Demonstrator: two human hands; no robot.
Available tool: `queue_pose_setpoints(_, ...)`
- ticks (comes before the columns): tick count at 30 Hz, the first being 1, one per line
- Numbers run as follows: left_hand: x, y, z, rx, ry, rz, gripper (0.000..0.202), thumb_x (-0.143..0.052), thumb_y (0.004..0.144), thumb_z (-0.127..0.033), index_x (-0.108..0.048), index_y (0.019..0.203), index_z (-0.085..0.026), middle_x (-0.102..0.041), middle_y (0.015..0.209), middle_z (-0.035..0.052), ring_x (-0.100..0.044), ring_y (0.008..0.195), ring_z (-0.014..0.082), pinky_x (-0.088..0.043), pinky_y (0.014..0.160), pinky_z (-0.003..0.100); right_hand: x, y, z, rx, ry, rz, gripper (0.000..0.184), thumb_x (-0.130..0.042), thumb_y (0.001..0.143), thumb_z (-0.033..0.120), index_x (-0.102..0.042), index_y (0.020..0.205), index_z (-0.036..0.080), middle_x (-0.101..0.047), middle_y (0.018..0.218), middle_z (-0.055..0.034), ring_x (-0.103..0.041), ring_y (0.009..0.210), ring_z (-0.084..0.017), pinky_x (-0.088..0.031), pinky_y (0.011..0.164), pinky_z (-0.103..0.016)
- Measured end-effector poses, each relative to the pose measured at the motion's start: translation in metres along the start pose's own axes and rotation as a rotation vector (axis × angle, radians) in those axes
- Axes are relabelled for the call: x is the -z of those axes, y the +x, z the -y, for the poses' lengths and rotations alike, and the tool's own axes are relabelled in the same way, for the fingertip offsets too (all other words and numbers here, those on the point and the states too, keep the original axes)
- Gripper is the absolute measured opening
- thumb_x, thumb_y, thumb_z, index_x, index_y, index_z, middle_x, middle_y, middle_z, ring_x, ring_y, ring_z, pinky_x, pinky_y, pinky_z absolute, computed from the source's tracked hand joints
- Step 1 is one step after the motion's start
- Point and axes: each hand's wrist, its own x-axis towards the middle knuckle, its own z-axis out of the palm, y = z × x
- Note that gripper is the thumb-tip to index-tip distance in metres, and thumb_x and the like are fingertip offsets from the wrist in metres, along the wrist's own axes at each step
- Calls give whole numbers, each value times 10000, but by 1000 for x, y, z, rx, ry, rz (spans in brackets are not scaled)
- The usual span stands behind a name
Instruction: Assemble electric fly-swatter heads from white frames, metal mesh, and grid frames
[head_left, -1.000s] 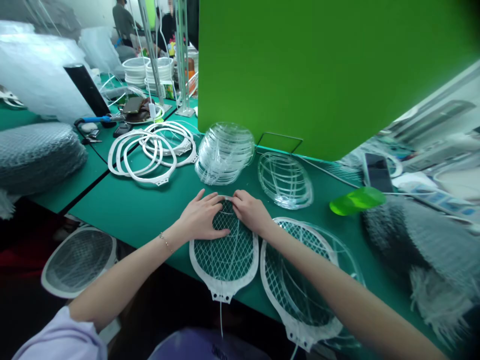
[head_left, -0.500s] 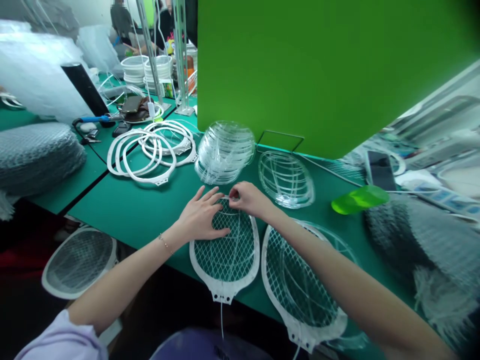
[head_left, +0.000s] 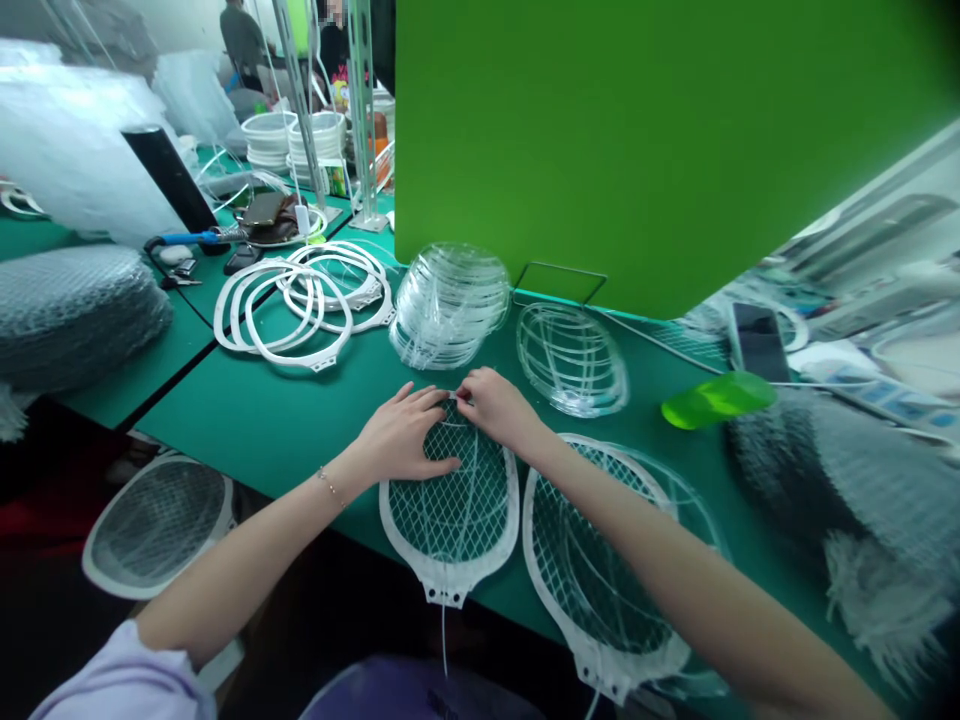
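Note:
A white racket-shaped frame with wire mesh [head_left: 450, 515] lies on the green table [head_left: 285, 420] in front of me. My left hand [head_left: 401, 435] rests flat on its upper left part, fingers spread on the mesh. My right hand [head_left: 496, 408] pinches the frame's top rim, fingers curled together on the edge. A second mesh frame [head_left: 600, 570] lies to the right under my right forearm.
A stack of clear plastic grids [head_left: 450, 300] and a single clear grid [head_left: 571, 358] sit behind my hands. White empty rings [head_left: 300, 295] lie to the left. A green board [head_left: 637, 140] stands behind. A phone [head_left: 757, 342] and green object [head_left: 716, 397] are at right. Another mesh frame [head_left: 154, 520] lies below the table edge.
My right hand lifted slightly at the frame's top rim, then came back down onto it. My left hand stayed put on the mesh.

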Motion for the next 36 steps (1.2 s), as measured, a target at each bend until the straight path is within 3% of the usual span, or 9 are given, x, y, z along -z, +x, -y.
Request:
queue_pose_setpoints(8, 3, 1, -4, 25, -4, -15, 557, -648, 802, -621, -653, 1154, -190, -533, 1451, 132, -506, 1333, 325, -280, 1186, 505, -1, -1, 1, 5, -23, 7, 105, -607, 906, 159, -706, 871, 152, -687, 913, -79, -593, 952, -197, -420, 814, -277)
queue_pose_setpoints(13, 4, 2, -5, 27, -14, 0, 572, -638, 808, -638, -649, 1151, -180, -509, 1482, 133, -464, 1372, 334, -298, 1174, 519, -1, -2, 0, 10, -37, -1, 125, -576, 916, 146, -697, 888, 134, -680, 923, -93, -586, 950, -209, -426, 810, -294)
queue_pose_setpoints(19, 7, 7, -7, 36, -19, -24, 485, -661, 797, -617, -676, 1029, -191, -600, 1361, 122, -574, 1235, 327, -305, 1168, 519, -3, -4, -3, 81, -25, -4, 116, -585, 920, 158, -688, 871, 137, -666, 933, -92, -570, 965, -204, -431, 836, -292)
queue_pose_setpoints(25, 7, 5, -6, 25, -33, -10, 552, -638, 809, -639, -657, 1117, -182, -554, 1426, 128, -519, 1305, 331, -281, 1176, 533, -9, -4, -6, 83, -4, -46, 122, -556, 920, 147, -660, 855, 153, -648, 913, -87, -558, 946, -209, -433, 825, -304)
queue_pose_setpoints(36, 7, 6, -4, 21, -37, -10, 545, -649, 801, -638, -663, 1105, -185, -569, 1411, 117, -519, 1306, 327, -284, 1174, 535, -8, -3, -5, 67, 18, -46, 97, -574, 907, 147, -641, 837, 156, -650, 884, -86, -569, 917, -217, -434, 801, -305)
